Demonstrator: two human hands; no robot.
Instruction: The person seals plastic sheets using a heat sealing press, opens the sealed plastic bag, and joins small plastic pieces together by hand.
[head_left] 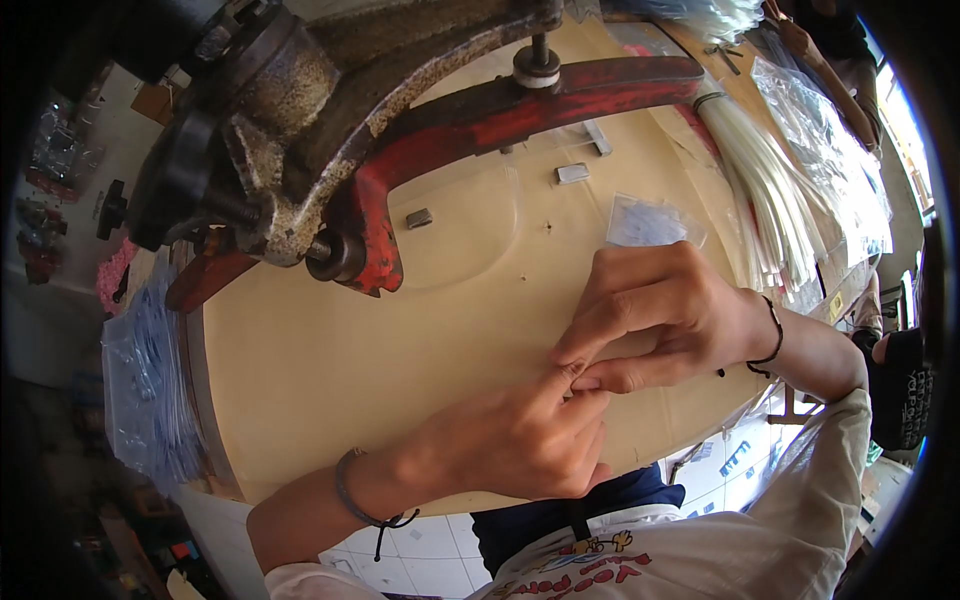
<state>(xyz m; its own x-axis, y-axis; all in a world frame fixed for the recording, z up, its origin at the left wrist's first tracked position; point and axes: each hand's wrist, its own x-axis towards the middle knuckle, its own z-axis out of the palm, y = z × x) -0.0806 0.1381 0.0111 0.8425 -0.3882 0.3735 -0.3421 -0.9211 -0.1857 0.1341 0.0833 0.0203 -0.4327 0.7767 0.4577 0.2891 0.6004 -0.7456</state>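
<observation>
Above the front part of the tan work surface [330, 370], my two hands meet at the fingertips. My left hand [520, 435] is closed, its thumb and forefinger pinched together. My right hand [655, 310] pinches at the same spot with thumb and forefinger. Whatever lies between the fingertips is too small or too covered to make out. Just beyond my right hand lies a small clear plastic bag [650, 222] with pale contents. Farther back are a small metal block [573, 173] and another small metal block [419, 218].
A heavy machine with a red metal arm [520, 105] spans the back and left. A bundle of long white strips [770, 190] lies at the right, beside clear plastic sheeting [840, 160]. Plastic-wrapped strips [150, 385] hang at the left edge. Another person's arm [825, 70] shows at upper right.
</observation>
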